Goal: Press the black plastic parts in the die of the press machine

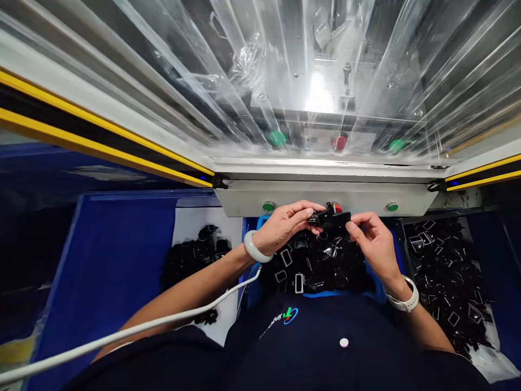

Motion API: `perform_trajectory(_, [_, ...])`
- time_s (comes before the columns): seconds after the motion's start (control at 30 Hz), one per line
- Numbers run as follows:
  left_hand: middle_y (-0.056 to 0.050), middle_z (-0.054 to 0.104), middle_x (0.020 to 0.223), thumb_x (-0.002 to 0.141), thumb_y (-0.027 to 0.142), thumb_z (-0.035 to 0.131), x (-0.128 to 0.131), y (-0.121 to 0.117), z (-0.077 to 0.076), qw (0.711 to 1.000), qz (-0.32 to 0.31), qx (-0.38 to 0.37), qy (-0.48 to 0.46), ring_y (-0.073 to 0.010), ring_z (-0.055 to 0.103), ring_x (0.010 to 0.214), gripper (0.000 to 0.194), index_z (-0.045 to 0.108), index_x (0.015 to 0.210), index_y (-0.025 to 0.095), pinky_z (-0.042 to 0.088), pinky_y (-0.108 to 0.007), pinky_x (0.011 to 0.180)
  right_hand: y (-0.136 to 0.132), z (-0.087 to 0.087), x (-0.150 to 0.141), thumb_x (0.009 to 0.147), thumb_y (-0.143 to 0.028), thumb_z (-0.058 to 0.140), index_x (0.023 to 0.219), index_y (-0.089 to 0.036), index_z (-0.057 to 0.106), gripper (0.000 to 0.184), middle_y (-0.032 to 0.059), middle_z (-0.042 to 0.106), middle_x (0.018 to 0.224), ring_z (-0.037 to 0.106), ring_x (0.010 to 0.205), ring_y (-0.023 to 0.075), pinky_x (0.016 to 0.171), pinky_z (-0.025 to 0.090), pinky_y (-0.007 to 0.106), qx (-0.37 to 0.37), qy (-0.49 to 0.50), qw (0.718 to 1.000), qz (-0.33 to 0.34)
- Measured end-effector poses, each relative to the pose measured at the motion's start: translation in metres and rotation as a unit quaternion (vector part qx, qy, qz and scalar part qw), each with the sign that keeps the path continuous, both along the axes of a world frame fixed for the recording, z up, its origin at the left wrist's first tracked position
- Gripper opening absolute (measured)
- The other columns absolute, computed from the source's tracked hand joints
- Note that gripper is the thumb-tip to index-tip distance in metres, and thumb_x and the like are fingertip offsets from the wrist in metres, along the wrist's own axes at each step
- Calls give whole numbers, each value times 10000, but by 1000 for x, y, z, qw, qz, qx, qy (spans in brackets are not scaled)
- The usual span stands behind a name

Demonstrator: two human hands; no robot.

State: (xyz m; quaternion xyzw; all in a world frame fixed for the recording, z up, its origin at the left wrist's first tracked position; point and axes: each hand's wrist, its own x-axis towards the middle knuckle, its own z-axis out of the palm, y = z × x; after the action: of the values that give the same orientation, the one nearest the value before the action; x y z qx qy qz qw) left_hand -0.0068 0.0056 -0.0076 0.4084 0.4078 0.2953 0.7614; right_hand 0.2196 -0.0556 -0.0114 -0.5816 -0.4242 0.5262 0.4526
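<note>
While both hands work over the bins below a machine front, a clear plastic strip curtain [260, 70] fills the top of the frame, edged at upper left by a yellow-and-black safety strip [81, 117]. Across the centre runs a steel button panel [325, 198], with a green button near each end and a red button [334, 206] midway. Bins line the lower frame: a blue-sided bin [122, 260] at lower left, a central blue tray [321, 295] and a black-rimmed bin [401, 239] at lower right, the tray heaped with black plastic frames [317, 260]. At centre, just below the panel, the left hand [285, 225] and right hand [374, 244] hold a black plastic part [336, 220]: the left thumb and fingers press together on its ribbed end, while the right thumb and forefinger pinch its flat end. Risks: a slackened pinch could drop the part into the heap; raised knuckles could press the red button; the white cable [122, 331] at the left wrist could snag on a bin rim and jerk the hands.
</note>
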Motion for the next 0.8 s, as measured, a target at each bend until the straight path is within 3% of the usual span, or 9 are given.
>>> perform_trajectory(0.3, [-102, 756, 1198, 927, 463, 771, 17, 5, 12, 994, 83, 69, 32, -231, 718, 1086, 312, 829, 1082, 198, 645, -345, 890, 22, 4, -11, 869, -501, 793, 887, -211, 689, 308, 27, 717, 848, 650, 731, 145, 683, 554, 294, 14, -15, 1000, 21])
perform_trajectory(0.47, [-102, 791, 1116, 909, 489, 779, 28, 26, 16, 988, 122, 99, 9, -222, 755, 947, 349, 818, 1072, 182, 650, -394, 891, 42, 16, -9, 880, -498, 784, 917, -226, 681, 293, 20, 723, 835, 691, 738, 158, 727, 600, 326, 52, -11, 999, -6])
perform_trajectory(0.53, [-103, 791, 1123, 936, 480, 748, 32, 32, 19, 981, 125, 143, 26, -223, 753, 973, 333, 820, 1064, 182, 643, -392, 909, 50, 19, -8, 878, -489, 793, 916, -225, 687, 287, 16, 723, 824, 698, 730, 157, 714, 602, 324, 55, -15, 998, -2])
perform_trajectory(0.67, [-85, 788, 1102, 878, 360, 827, 37, 46, 27, 935, 149, 307, 92, -213, 727, 1070, 228, 818, 1034, 194, 613, -343, 955, 70, 23, -3, 877, -464, 801, 893, -207, 697, 278, 17, 722, 839, 677, 722, 142, 708, 584, 313, 77, -28, 996, 25])
perform_trajectory(0.8, [-74, 785, 992, 875, 310, 828, 37, 81, 47, 890, 183, 395, 140, -168, 732, 869, 177, 795, 980, 172, 610, -275, 747, 120, 44, 5, 907, -430, 777, 916, -203, 655, 258, 5, 704, 820, 659, 726, 139, 719, 573, 320, 149, -78, 983, 68])
